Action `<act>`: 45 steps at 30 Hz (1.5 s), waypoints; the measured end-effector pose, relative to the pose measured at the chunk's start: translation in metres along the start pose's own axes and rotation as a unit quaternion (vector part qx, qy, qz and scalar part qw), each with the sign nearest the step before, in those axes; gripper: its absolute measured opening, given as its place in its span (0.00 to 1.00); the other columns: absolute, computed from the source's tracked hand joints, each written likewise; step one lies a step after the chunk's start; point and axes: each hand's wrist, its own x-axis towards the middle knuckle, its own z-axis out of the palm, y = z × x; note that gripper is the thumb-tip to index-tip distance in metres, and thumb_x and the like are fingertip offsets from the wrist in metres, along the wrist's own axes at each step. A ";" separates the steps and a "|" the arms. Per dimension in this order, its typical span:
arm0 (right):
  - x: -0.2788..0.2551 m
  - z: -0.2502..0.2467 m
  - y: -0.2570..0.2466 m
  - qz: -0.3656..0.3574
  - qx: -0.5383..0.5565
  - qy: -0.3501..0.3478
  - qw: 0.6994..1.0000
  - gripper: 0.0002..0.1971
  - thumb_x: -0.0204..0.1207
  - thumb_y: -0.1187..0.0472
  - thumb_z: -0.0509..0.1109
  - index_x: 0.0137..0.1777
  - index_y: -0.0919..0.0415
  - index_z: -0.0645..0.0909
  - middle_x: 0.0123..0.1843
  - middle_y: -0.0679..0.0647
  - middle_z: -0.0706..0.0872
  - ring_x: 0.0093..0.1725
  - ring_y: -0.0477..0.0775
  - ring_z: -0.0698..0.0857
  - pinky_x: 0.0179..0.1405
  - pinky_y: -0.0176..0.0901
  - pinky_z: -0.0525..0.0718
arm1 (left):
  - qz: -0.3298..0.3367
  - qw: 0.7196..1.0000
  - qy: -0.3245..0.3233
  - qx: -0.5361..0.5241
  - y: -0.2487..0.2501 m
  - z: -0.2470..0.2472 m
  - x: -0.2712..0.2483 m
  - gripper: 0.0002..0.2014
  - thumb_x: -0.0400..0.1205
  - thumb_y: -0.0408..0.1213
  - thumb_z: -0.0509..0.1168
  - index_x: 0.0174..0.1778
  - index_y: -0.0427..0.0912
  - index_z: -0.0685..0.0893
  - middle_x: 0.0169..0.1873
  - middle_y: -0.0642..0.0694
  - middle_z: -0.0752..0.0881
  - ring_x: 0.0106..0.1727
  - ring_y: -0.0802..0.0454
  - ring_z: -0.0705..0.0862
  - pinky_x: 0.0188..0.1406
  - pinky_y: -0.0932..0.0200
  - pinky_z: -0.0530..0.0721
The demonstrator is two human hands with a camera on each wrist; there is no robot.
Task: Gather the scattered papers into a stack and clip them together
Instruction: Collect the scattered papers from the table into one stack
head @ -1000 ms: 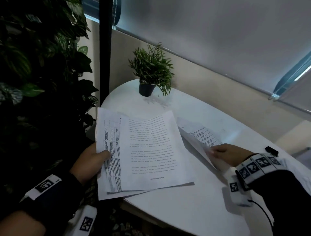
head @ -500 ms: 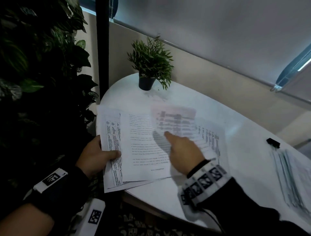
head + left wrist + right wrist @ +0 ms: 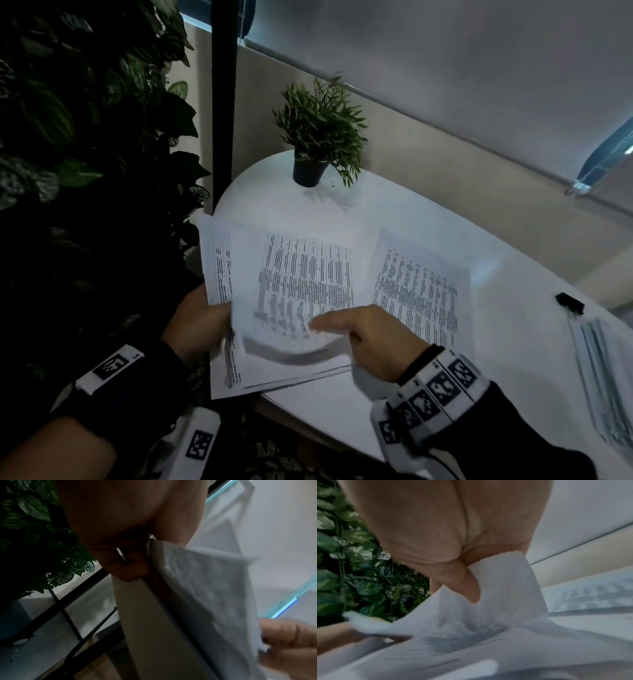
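Gathering step: left hand gripping the stack; right hand pinching a sheet onto it. Next: fetching sheet at centre right.

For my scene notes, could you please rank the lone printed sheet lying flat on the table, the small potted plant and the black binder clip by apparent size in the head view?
1. Lone printed white sheet, largest.
2. Small green potted plant in a black pot.
3. Black binder clip, smallest.
The plant stands farther from the camera, so its true size is less sure.
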 end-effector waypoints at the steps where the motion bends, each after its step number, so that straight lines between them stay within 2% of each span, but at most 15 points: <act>1: -0.002 0.000 0.004 -0.009 -0.016 -0.017 1.000 0.38 0.68 0.82 0.53 0.69 0.45 0.79 0.75 0.46 0.76 0.76 0.46 0.73 0.78 0.46 0.67 | -0.018 1.000 0.021 -0.003 -0.001 -0.001 0.004 0.13 0.80 0.24 0.63 0.56 0.39 0.84 0.48 0.47 0.88 0.46 0.50 0.86 0.47 0.57 0.85; 3: -0.004 0.003 0.010 -0.037 -0.037 -0.057 0.997 0.37 0.69 0.80 0.57 0.72 0.45 0.76 0.78 0.49 0.72 0.78 0.49 0.69 0.80 0.50 0.64 | -0.050 0.997 0.032 -0.046 0.000 -0.002 0.007 0.10 0.83 0.27 0.58 0.55 0.36 0.83 0.44 0.43 0.85 0.38 0.49 0.82 0.37 0.64 0.82; 6: -0.011 -0.007 0.017 -0.072 0.038 -0.142 0.987 0.35 0.75 0.54 0.71 0.80 0.41 0.61 0.83 0.50 0.61 0.81 0.47 0.60 0.82 0.50 0.55 | -0.039 0.998 -0.013 -0.053 0.005 -0.001 0.002 0.09 0.83 0.38 0.63 0.57 0.53 0.81 0.46 0.57 0.87 0.45 0.60 0.85 0.45 0.63 0.79; 8: -0.011 -0.025 0.031 -0.009 0.086 -0.123 0.989 0.39 0.74 0.43 0.70 0.81 0.39 0.53 0.85 0.45 0.54 0.82 0.43 0.54 0.81 0.49 0.51 | -0.033 0.999 -0.019 -0.006 0.003 -0.003 0.000 0.17 0.78 0.29 0.69 0.61 0.49 0.81 0.52 0.52 0.88 0.52 0.54 0.87 0.49 0.60 0.81; 11: -0.004 -0.041 0.064 0.158 -0.072 -0.039 0.984 0.35 0.78 0.47 0.66 0.82 0.50 0.54 0.83 0.53 0.61 0.81 0.52 0.61 0.78 0.50 0.62 | -0.050 0.998 0.004 0.028 -0.002 -0.004 0.001 0.19 0.76 0.21 0.68 0.62 0.39 0.81 0.53 0.41 0.87 0.55 0.42 0.86 0.60 0.44 0.82; 13: -0.001 -0.036 0.083 0.233 -0.168 -0.064 0.956 0.23 0.78 0.48 0.64 0.70 0.54 0.67 0.68 0.56 0.78 0.65 0.58 0.78 0.60 0.48 0.77 | -0.054 0.998 0.007 0.030 -0.003 -0.004 0.002 0.21 0.77 0.21 0.67 0.66 0.36 0.80 0.56 0.39 0.86 0.57 0.40 0.85 0.65 0.39 0.79; 17: -0.007 -0.027 0.088 0.223 -0.231 -0.036 0.946 0.09 0.77 0.47 0.60 0.47 0.51 0.70 0.37 0.48 0.76 0.41 0.55 0.77 0.40 0.43 0.76 | -0.054 0.998 0.013 0.020 -0.002 -0.004 0.001 0.18 0.80 0.23 0.65 0.65 0.38 0.80 0.57 0.41 0.86 0.59 0.41 0.84 0.65 0.45 0.78; 22: -0.006 -0.033 0.076 0.243 -0.308 0.014 0.920 0.08 0.79 0.50 0.55 0.49 0.53 0.71 0.48 0.53 0.82 0.44 0.56 0.80 0.44 0.45 0.77 | -0.060 0.998 0.025 -0.001 -0.004 -0.004 0.005 0.14 0.82 0.25 0.62 0.60 0.42 0.82 0.53 0.43 0.86 0.55 0.43 0.84 0.61 0.49 0.78; 27: 0.011 -0.051 0.040 0.209 -0.219 0.118 0.946 0.05 0.77 0.56 0.58 0.47 0.57 0.70 0.54 0.59 0.84 0.48 0.62 0.82 0.42 0.45 0.71 | -0.078 0.995 0.042 -0.037 0.000 -0.001 0.002 0.12 0.71 0.30 0.67 0.49 0.44 0.85 0.42 0.52 0.89 0.53 0.43 0.86 0.52 0.55 0.78; 32: 0.013 0.008 -0.027 -0.064 -0.200 -0.021 0.977 0.08 0.79 0.59 0.58 0.57 0.55 0.73 0.58 0.56 0.82 0.56 0.63 0.82 0.46 0.47 0.76 | -0.065 0.995 -0.004 -0.082 0.015 0.004 -0.002 0.12 0.80 0.47 0.66 0.59 0.54 0.76 0.50 0.62 0.83 0.56 0.61 0.78 0.60 0.58 0.73; 34: 0.018 0.020 -0.037 -0.140 -0.152 -0.082 0.975 0.12 0.82 0.52 0.59 0.61 0.54 0.73 0.63 0.54 0.80 0.60 0.60 0.80 0.54 0.52 0.80 | -0.060 0.996 -0.018 -0.056 0.014 0.003 -0.003 0.16 0.76 0.43 0.70 0.60 0.49 0.83 0.57 0.49 0.88 0.57 0.50 0.86 0.62 0.47 0.81; 36: 0.023 0.013 -0.031 -0.128 -0.065 -0.105 0.984 0.23 0.80 0.38 0.56 0.69 0.49 0.71 0.70 0.51 0.79 0.65 0.55 0.80 0.63 0.52 0.78 | -0.053 0.998 -0.016 -0.020 0.006 0.000 -0.002 0.16 0.75 0.29 0.71 0.59 0.43 0.84 0.57 0.40 0.88 0.57 0.42 0.87 0.65 0.37 0.80; 38: 0.031 0.000 -0.011 -0.028 0.001 -0.020 0.999 0.33 0.77 0.33 0.53 0.77 0.50 0.65 0.77 0.52 0.73 0.72 0.53 0.76 0.73 0.49 0.72 | -0.057 0.998 -0.003 0.000 0.003 -0.003 0.000 0.18 0.74 0.21 0.70 0.58 0.39 0.84 0.57 0.38 0.88 0.57 0.40 0.87 0.66 0.37 0.79; 42: 0.038 -0.023 0.045 0.209 0.098 0.107 0.967 0.51 0.70 0.34 0.68 0.83 0.61 0.48 0.81 0.60 0.64 0.78 0.59 0.68 0.78 0.52 0.65 | -0.033 0.999 -0.011 -0.016 0.016 0.000 0.000 0.17 0.76 0.19 0.67 0.61 0.33 0.82 0.51 0.40 0.89 0.47 0.50 0.89 0.50 0.56 0.87; 45: 0.028 -0.030 0.045 0.095 0.419 0.200 0.881 0.58 0.49 0.29 0.79 0.77 0.58 0.64 0.71 0.55 0.80 0.69 0.56 0.80 0.68 0.53 0.78 | 0.057 0.997 -0.021 -0.044 0.050 0.006 -0.007 0.16 0.77 0.23 0.68 0.60 0.37 0.83 0.37 0.54 0.91 0.38 0.62 0.89 0.36 0.68 0.86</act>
